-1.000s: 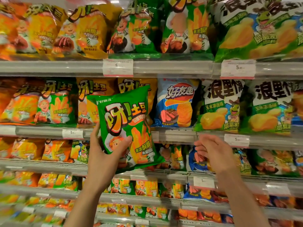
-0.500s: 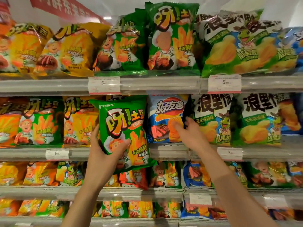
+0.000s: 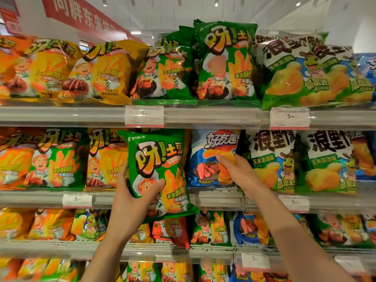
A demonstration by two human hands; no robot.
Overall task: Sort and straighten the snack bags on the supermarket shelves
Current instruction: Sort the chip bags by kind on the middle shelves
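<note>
My left hand (image 3: 132, 200) grips a green snack bag (image 3: 158, 165) by its lower left side and holds it upright in front of the second shelf. Its thumb lies across the front of the bag. My right hand (image 3: 242, 174) is on a blue chip bag (image 3: 211, 159) standing on the second shelf just right of the green one. Its fingers lie on the bag's right front; whether they curl round the edge I cannot tell. On the top shelf two more green bags (image 3: 223, 62) of the same kind stand side by side.
Yellow bags (image 3: 105, 72) fill the top shelf's left, green-and-blue corn bags (image 3: 311, 78) its right. On the second shelf, mixed orange, green and yellow bags (image 3: 55, 159) sit left, corn bags (image 3: 325, 161) right. Price tags (image 3: 144, 116) hang on the shelf rails. Lower shelves hold mixed bags.
My right hand rose from the third shelf's rail to the blue chip bag on the second shelf. The view tilted upward. The green bag stays in my left hand.
</note>
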